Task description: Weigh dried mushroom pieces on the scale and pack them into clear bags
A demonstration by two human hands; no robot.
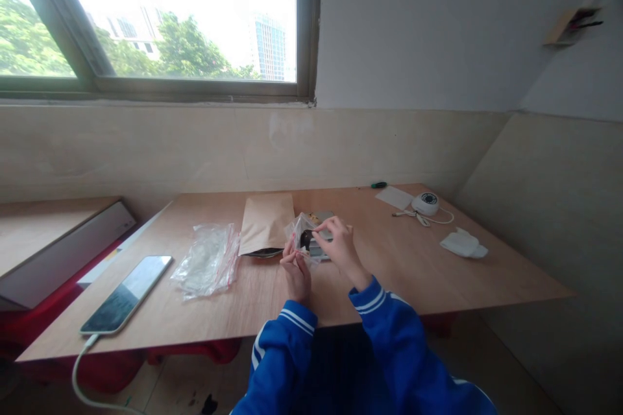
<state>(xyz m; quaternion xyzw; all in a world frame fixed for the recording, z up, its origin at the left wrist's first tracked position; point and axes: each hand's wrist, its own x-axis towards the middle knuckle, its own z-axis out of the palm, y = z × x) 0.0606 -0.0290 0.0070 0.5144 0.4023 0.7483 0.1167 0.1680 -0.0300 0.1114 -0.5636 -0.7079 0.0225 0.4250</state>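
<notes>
Near the table's (438, 285) front edge, the left hand (296, 272) pinches a small clear zip bag (300, 228). The right hand (341, 245) grips the bag's dark contents from above. A kraft envelope (267, 223) lies just beside it, toward the back edge.

Between my left hand (296, 270) and my right hand (341, 246) the small bag (302, 231) is clear with a red strip, dark inside. My sleeves (374, 301) are blue, white-striped at the cuffs. Just beyond my grip lies a tan envelope (266, 222); left of it, clear red-edged bags (208, 260); farther left, a black phone (127, 294).
</notes>
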